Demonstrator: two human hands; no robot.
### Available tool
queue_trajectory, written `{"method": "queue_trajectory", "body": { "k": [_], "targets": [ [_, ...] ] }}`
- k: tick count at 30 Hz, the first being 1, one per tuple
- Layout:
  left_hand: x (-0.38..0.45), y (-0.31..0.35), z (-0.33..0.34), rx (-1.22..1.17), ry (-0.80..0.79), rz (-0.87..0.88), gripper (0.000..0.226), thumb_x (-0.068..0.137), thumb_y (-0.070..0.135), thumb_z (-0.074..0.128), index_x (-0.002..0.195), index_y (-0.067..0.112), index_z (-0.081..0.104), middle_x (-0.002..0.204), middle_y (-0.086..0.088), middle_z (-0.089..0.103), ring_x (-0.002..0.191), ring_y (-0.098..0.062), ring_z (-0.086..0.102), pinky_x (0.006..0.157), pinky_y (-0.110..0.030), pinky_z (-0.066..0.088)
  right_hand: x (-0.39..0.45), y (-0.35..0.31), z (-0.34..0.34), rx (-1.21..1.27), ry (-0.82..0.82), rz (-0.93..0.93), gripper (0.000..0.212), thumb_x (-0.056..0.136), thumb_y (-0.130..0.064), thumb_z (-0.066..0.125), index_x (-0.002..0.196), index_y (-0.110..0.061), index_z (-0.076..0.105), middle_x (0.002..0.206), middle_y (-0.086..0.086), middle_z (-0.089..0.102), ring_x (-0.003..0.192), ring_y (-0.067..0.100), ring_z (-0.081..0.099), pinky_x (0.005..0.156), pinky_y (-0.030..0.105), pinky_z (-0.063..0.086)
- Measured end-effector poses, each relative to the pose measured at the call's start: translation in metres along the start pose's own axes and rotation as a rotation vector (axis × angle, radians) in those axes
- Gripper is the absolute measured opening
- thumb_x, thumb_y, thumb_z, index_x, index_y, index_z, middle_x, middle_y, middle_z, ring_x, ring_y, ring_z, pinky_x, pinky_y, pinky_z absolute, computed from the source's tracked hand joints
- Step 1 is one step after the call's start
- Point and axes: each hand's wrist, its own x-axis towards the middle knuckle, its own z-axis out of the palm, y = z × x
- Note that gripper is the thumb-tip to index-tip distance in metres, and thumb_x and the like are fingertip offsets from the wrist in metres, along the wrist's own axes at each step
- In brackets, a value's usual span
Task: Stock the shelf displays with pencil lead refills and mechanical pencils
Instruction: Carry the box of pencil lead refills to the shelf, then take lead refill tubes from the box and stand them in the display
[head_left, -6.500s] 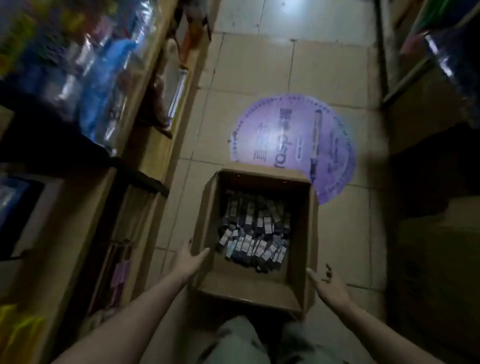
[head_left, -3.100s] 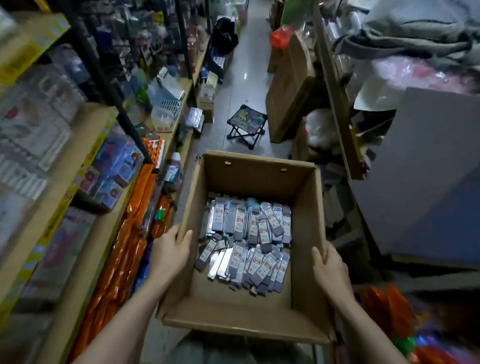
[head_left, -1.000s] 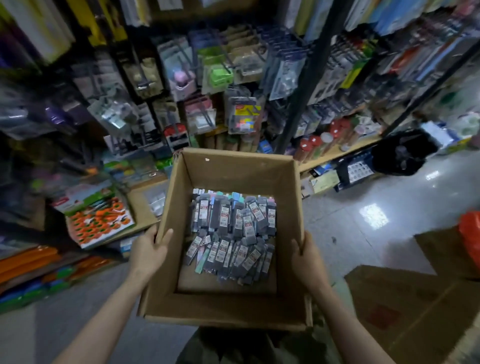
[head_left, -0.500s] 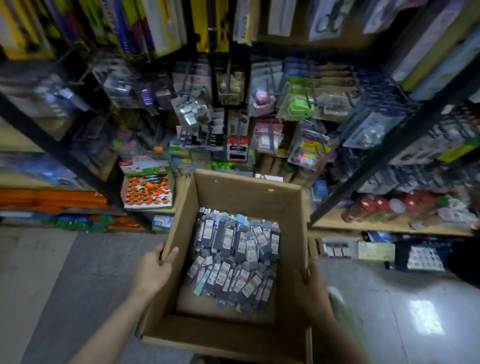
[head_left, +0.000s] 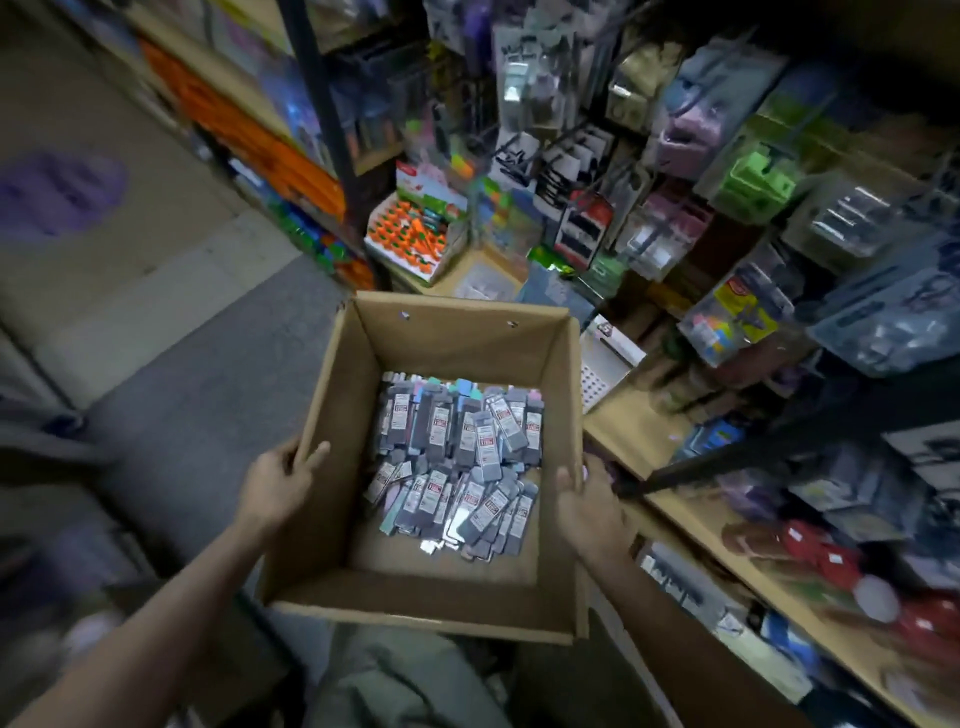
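An open cardboard box is carried in front of me at waist height. Several grey and pastel pencil lead refill cases lie piled on its bottom. My left hand grips the box's left wall, thumb inside over the rim. My right hand grips the right wall from outside, fingers curled under the edge. No mechanical pencils can be made out among the blurred goods.
A shelf unit packed with hanging blister packs and stationery stands close on the right and ahead. An orange-and-white display box sits on the shelf past the box. A black shelf post rises ahead. Grey aisle floor lies to the left.
The view has swung left and tilted; the shelves now lie to the right instead of straight ahead. Both hands keep the same hold on the box.
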Motion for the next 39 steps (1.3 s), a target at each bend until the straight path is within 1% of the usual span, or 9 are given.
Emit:
{"method": "queue_trajectory", "body": {
  "k": [3,7,10,14,18,22,30,35,39],
  "targets": [
    [-0.001,-0.022,-0.005,-0.071,0.055,-0.09,0.029,0.097,0.026,0.057,0.119,0.007,0.062,0.078,-0.011,0.062,0.062,-0.021,0.053,0.053,-0.028,0.041,0.018,-0.016,0.022,-0.021,-0.07,-0.029,0.028,0.101,-0.028,0.047,0.128,-0.02,0.048,0.082,-0.011,0.053,0.075,0.014,0.057,0.061,0.026,0.033],
    [0.025,-0.056,-0.02,-0.129,0.116,-0.147,0.034,0.096,0.021,0.059,0.124,0.002,0.062,0.087,-0.008,0.063,0.069,-0.021,0.055,0.052,-0.025,0.043,0.045,-0.043,0.073,-0.097,-0.137,-0.034,0.038,0.102,-0.028,0.047,0.136,-0.013,0.046,0.127,0.012,0.06,0.116,0.032,0.056,0.091,0.034,0.041],
    [0.062,-0.08,-0.026,-0.157,0.126,-0.19,0.036,0.096,0.023,0.058,0.128,0.006,0.06,0.09,-0.007,0.063,0.065,-0.015,0.054,0.053,-0.021,0.041,0.076,-0.054,0.124,-0.148,-0.19,-0.043,0.042,0.102,-0.03,0.046,0.141,-0.013,0.042,0.135,0.014,0.055,0.123,0.034,0.052,0.098,0.038,0.041],
    [0.125,-0.123,-0.002,-0.166,0.145,-0.21,0.033,0.097,0.023,0.057,0.125,0.006,0.061,0.096,-0.016,0.068,0.082,-0.03,0.063,0.067,-0.03,0.046,0.132,-0.04,0.197,-0.147,-0.225,-0.077,0.049,0.101,-0.028,0.048,0.146,-0.012,0.037,0.14,0.014,0.051,0.128,0.033,0.049,0.106,0.043,0.039],
    [0.186,-0.176,0.047,-0.153,0.164,-0.252,0.031,0.098,0.026,0.055,0.122,0.008,0.06,0.081,-0.009,0.061,0.065,-0.019,0.053,0.055,-0.025,0.041,0.187,0.0,0.265,-0.196,-0.24,-0.115,0.047,0.102,-0.032,0.045,0.144,-0.011,0.039,0.135,0.017,0.055,0.123,0.033,0.053,0.1,0.039,0.042],
    [0.236,-0.239,0.109,-0.201,0.194,-0.279,0.028,0.098,0.026,0.055,0.116,0.006,0.062,0.078,-0.01,0.061,0.065,-0.021,0.053,0.062,-0.029,0.043,0.239,0.042,0.32,-0.224,-0.195,-0.164,0.041,0.102,-0.032,0.045,0.139,-0.012,0.047,0.128,0.014,0.059,0.117,0.027,0.056,0.089,0.028,0.037],
    [0.307,-0.36,0.24,-0.224,0.258,-0.334,0.023,0.097,0.024,0.056,0.111,0.008,0.066,0.061,-0.001,0.058,0.05,-0.015,0.05,0.047,-0.024,0.039,0.329,0.133,0.431,-0.128,-0.16,-0.204,0.031,0.102,-0.025,0.046,0.13,-0.014,0.053,0.108,0.005,0.063,0.085,0.008,0.049,0.067,0.02,0.036],
    [0.341,-0.403,0.293,-0.221,0.307,-0.302,0.024,0.097,0.021,0.057,0.116,0.008,0.065,0.086,-0.011,0.068,0.074,-0.03,0.064,0.064,-0.03,0.048,0.374,0.174,0.478,-0.176,-0.145,-0.218,0.036,0.101,-0.03,0.046,0.134,-0.017,0.051,0.109,0.006,0.063,0.103,0.022,0.06,0.081,0.029,0.038],
    [0.352,-0.423,0.322,-0.232,0.356,-0.302,0.027,0.094,0.017,0.061,0.119,0.007,0.065,0.1,-0.013,0.07,0.089,-0.029,0.066,0.078,-0.036,0.051,0.399,0.188,0.493,-0.207,-0.182,-0.276,0.036,0.101,-0.031,0.044,0.135,-0.021,0.049,0.103,0.003,0.064,0.093,0.02,0.06,0.079,0.031,0.044]
  ]
}}
